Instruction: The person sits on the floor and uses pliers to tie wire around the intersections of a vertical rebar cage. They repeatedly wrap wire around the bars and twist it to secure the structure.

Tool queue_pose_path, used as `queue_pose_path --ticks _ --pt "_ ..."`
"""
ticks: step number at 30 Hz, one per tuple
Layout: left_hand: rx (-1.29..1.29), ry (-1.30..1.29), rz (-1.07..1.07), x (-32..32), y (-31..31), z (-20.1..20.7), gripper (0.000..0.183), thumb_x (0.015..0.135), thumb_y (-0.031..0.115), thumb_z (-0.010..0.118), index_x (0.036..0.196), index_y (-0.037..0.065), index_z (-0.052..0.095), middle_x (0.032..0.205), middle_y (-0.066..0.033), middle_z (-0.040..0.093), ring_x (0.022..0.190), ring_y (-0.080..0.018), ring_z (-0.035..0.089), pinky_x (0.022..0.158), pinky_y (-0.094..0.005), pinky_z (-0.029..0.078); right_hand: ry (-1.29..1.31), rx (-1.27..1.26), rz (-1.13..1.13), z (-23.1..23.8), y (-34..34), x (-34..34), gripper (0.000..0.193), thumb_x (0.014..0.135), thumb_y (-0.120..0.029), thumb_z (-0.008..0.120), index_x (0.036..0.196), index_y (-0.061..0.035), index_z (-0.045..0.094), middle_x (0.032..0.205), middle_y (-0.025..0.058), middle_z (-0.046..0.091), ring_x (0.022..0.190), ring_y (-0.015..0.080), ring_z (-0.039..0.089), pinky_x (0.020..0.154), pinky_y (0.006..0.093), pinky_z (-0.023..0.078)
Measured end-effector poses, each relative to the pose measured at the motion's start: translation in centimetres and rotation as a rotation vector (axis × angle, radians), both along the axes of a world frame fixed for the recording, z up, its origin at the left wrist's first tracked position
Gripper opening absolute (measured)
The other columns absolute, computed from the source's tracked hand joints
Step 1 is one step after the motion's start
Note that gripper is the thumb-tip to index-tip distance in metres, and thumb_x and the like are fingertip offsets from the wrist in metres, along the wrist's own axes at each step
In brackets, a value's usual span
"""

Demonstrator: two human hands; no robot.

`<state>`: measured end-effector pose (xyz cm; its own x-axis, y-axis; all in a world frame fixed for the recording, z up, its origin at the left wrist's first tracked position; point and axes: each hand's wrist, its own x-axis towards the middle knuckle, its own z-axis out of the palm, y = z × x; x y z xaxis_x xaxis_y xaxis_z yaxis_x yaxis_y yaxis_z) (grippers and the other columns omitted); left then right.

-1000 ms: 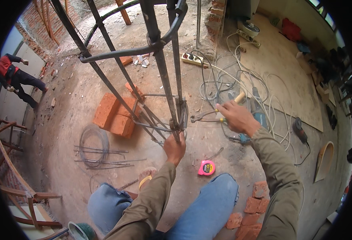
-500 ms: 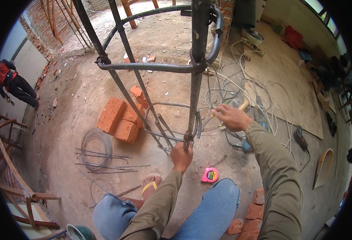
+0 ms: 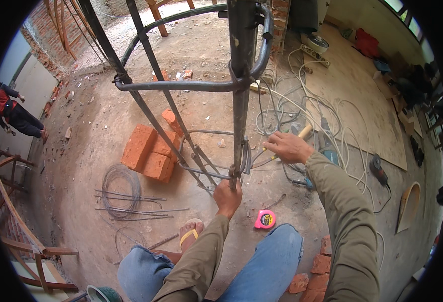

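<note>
Before me stands a rebar cage [image 3: 241,95], tall bars ringed by bent stirrups. My left hand [image 3: 227,197] is closed around the near upright bar, just under a low stirrup [image 3: 209,173]. To the right of that joint, my right hand [image 3: 289,147] is closed on pincers [image 3: 274,158] with yellow-tipped handles. Their dark head reaches toward the bar, and its exact contact with the tie wire is too small to tell. On the floor near my knee lies a pink tape measure [image 3: 265,219].
Orange bricks [image 3: 153,151] are stacked behind the cage, with more [image 3: 318,272] by my right leg. A wire coil [image 3: 121,186] and cut rods lie left. Tangled cables [image 3: 332,126], a power tool [image 3: 378,170] and plywood [image 3: 367,100] occupy the right. A person [image 3: 17,108] stands far left.
The cage's upper part has shifted slightly left in view. My right hand, still on the pincers, has turned a little and moved slightly left. The left hand keeps its hold.
</note>
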<state>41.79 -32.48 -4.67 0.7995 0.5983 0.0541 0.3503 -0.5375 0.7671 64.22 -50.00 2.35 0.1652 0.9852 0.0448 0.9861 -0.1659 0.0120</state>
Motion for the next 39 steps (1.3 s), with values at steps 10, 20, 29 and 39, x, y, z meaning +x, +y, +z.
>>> queue_pose_path --ticks 10,20,29,39 --pt "-0.045 0.006 -0.013 -0.1 0.0 0.6 0.025 0.09 0.026 0.064 0.101 0.004 0.071 0.083 -0.0187 0.07 0.08 -0.0366 0.069 0.068 -0.0445 0.051 0.203 -0.267 -0.395 0.4 0.4 -2.8 0.018 0.082 -0.018 0.068 0.099 -0.0122 0.07 0.089 0.0109 0.069 0.09 0.0326 0.067 0.077 0.0448 0.051" --pt "0.287 -0.36 -0.037 -4.8 -2.0 0.0 0.063 0.079 0.014 0.069 0.136 0.001 0.045 0.125 -0.0206 0.048 0.115 -0.0384 0.047 0.093 -0.0483 0.039 0.426 -0.502 -0.44 3.4 0.9 -3.4 0.041 0.075 -0.043 0.079 0.093 -0.0062 0.072 0.084 0.0177 0.071 0.083 0.0349 0.069 0.073 0.0455 0.054" --pt "0.238 -0.36 -0.407 -2.9 -5.6 2.1 0.083 0.074 0.011 0.067 0.146 -0.006 0.03 0.151 -0.031 0.026 0.139 -0.0446 0.03 0.11 -0.0565 0.029 1.043 -0.459 -0.713 0.7 -1.2 -8.7 0.039 0.076 -0.026 0.082 0.083 0.0054 0.06 0.066 0.0102 0.064 0.055 0.0168 0.066 0.049 0.0316 0.05" --pt "0.699 -0.019 -0.494 3.2 -6.9 1.6 0.04 0.088 0.017 0.055 0.125 0.0 0.051 0.115 -0.0178 0.058 0.128 -0.0321 0.048 0.106 -0.0487 0.029 0.971 -0.48 -0.711 0.8 -1.2 -8.0 0.041 0.072 -0.026 0.08 0.086 0.0061 0.058 0.075 0.0137 0.065 0.058 0.0205 0.068 0.056 0.0334 0.054"
